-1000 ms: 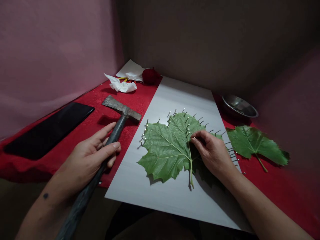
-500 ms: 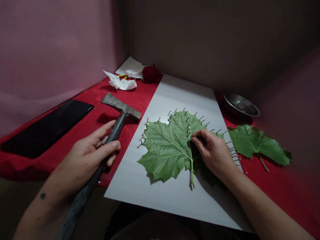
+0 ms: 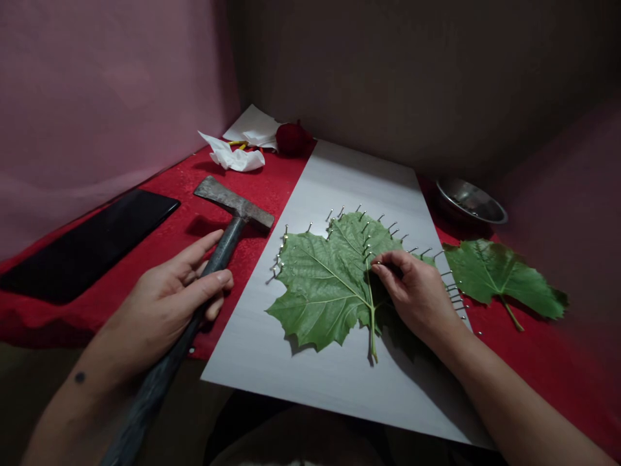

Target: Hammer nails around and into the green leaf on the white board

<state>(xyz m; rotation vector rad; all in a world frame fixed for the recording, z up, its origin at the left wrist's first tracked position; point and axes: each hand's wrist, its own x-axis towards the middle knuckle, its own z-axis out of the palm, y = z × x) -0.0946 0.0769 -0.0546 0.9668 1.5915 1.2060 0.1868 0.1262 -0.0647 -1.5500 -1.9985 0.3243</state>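
Moved: viewpoint only, slightly; left hand gripping hammer; right hand pinching apparent nail at leaf; work unadvanced

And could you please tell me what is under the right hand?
Under the right hand, part of the leaf shows on the pale board; whatever lies directly beneath the hand is covered and cannot be seen.
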